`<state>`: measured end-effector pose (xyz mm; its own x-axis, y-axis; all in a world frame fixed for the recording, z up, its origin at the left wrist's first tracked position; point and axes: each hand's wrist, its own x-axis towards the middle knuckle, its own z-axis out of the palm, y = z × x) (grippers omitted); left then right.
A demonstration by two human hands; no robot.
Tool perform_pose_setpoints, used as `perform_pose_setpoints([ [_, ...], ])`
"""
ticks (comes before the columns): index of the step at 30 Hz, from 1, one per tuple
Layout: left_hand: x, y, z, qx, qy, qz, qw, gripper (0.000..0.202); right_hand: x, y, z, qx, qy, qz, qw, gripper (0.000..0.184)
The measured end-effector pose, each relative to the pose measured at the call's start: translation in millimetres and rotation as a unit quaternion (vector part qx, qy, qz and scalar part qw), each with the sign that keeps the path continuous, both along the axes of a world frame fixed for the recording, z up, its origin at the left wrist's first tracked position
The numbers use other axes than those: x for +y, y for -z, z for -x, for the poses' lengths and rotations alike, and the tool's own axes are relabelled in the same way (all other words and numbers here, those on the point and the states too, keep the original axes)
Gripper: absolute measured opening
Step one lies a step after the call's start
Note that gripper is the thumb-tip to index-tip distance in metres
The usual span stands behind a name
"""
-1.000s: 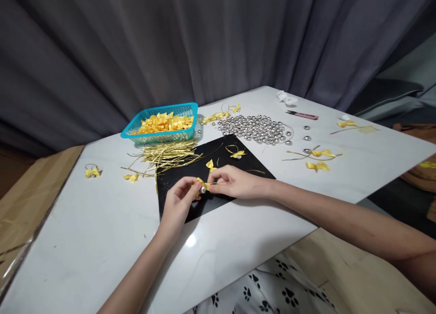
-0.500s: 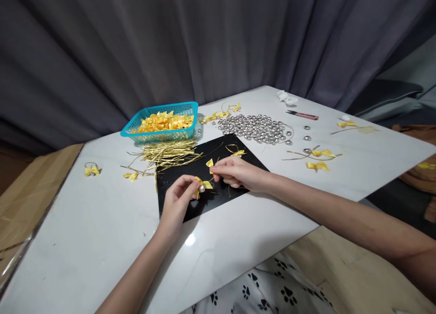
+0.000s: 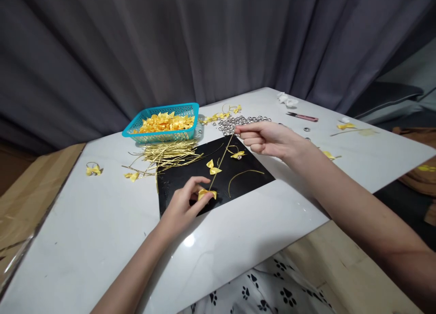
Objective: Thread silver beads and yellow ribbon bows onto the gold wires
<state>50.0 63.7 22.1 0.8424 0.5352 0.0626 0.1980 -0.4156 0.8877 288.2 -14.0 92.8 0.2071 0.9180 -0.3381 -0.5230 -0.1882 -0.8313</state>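
Note:
Between the thumb and fingers of my left hand (image 3: 185, 202) is a yellow ribbon bow (image 3: 208, 194), low over the black board (image 3: 248, 184). My right hand (image 3: 267, 139) is raised over the board's far right side and pinches the upper end of a thin gold cord (image 3: 223, 157). The cord runs straight and slanting down to the bow. Behind the held bow lies another yellow bow (image 3: 213, 167). A bow with a cord loop (image 3: 238, 155) rests below my right hand. A loose curved cord (image 3: 245, 171) lies on the board's right part.
A teal basket (image 3: 160, 137) of yellow bows stands at the back left, with a bundle of gold cords (image 3: 170, 152) before it. Silver beads (image 3: 235, 123) are heaped behind the board. Pink-handled snips (image 3: 303, 117) lie at the right. A looped bow (image 3: 93, 170) sits far left.
My right hand has moved up and right, drawing the cord out straight. The bow in my left hand has turned and come slightly lower; its silver bead no longer shows.

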Motion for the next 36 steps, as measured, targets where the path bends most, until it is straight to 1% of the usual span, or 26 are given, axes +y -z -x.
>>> perform_pose_setpoints([
  [2,0,2.3,-1,0.024,0.016,-0.021,0.999,0.03,2,-10.6,3,-0.017,-0.001,0.008,1.0,0.023],
  [5,0,5.9,-3,0.022,-0.004,0.004,1.0,0.032,-2,-27.6,16,-0.062,-0.013,-0.015,0.998,0.024],
  [8,0,5.9,-6,0.005,-0.04,0.084,0.996,0.03,-13,-36.0,36,-0.108,-0.061,-0.079,0.989,0.023],
  [10,1,3.0,-7,-0.01,-0.071,0.157,0.985,0.031,-23,-32.0,52,-0.142,-0.125,-0.116,0.975,0.018],
  [12,1,-1.4,-8,-0.035,-0.116,0.225,0.967,0.034,-33,-20.1,69,-0.197,-0.216,-0.127,0.948,0.018],
  [13,1,-3.8,-8,-0.048,-0.137,0.251,0.957,0.035,-38,-12.0,77,-0.24,-0.255,-0.111,0.93,0.019],
  [15,2,-8.0,-8,-0.069,-0.169,0.29,0.939,0.035,-46,5.6,90,-0.297,-0.3,-0.058,0.905,0.02],
  [17,3,-11.3,-7,-0.081,-0.19,0.32,0.925,0.034,-53,21.0,100,-0.321,-0.331,-0.01,0.887,0.023],
  [19,4,-13.7,-6,-0.092,-0.203,0.347,0.911,0.034,-59,30.5,105,-0.357,-0.359,0.025,0.862,0.025],
  [21,5,-15.4,-6,-0.102,-0.208,0.372,0.899,0.034,-63,33.2,107,-0.438,-0.371,0.031,0.818,0.024],
  [24,5,-16.3,-4,-0.107,-0.21,0.389,0.89,0.032,-66,29.2,104,-0.584,-0.359,0.016,0.728,0.024],
  [25,5,-16.3,-4,-0.109,-0.212,0.387,0.89,0.031,-66,27.2,101,-0.619,-0.35,0.017,0.703,0.024],
  [26,5,-16.1,-4,-0.111,-0.216,0.383,0.891,0.03,-65,25.4,98,-0.642,-0.339,0.018,0.687,0.023],
  [27,5,-15.9,-4,-0.112,-0.22,0.378,0.892,0.029,-64,24.1,96,-0.657,-0.323,0.017,0.681,0.024],
  [28,4,-15.7,-4,-0.115,-0.224,0.372,0.893,0.029,-61,23.5,93,-0.665,-0.3,0.013,0.683,0.024],
  [29,4,-15.6,-4,-0.116,-0.225,0.368,0.895,0.029,-58,23.6,91,-0.666,-0.271,0.008,0.695,0.026],
  [30,3,-15.8,-5,-0.116,-0.225,0.365,0.896,0.03,-53,24.6,90,-0.657,-0.237,0.006,0.715,0.027],
  [32,2,-16.6,-5,-0.112,-0.222,0.366,0.897,0.033,-41,28.7,89,-0.615,-0.169,0.013,0.77,0.03],
  [33,1,-17.2,-6,-0.109,-0.218,0.369,0.897,0.034,-35,31.2,90,-0.584,-0.141,0.017,0.799,0.033],
  [34,1,-17.9,-6,-0.105,-0.213,0.373,0.897,0.035,-29,33.9,91,-0.56,-0.124,0.013,0.819,0.036],
  [35,0,-18.5,-6,-0.102,-0.207,0.377,0.897,0.037,-23,36.3,93,-0.546,-0.111,0.007,0.83,0.039],
  [36,-1,-18.9,-6,-0.101,-0.202,0.38,0.897,0.038,-18,38.4,94,-0.545,-0.101,0.006,0.833,0.041],
])
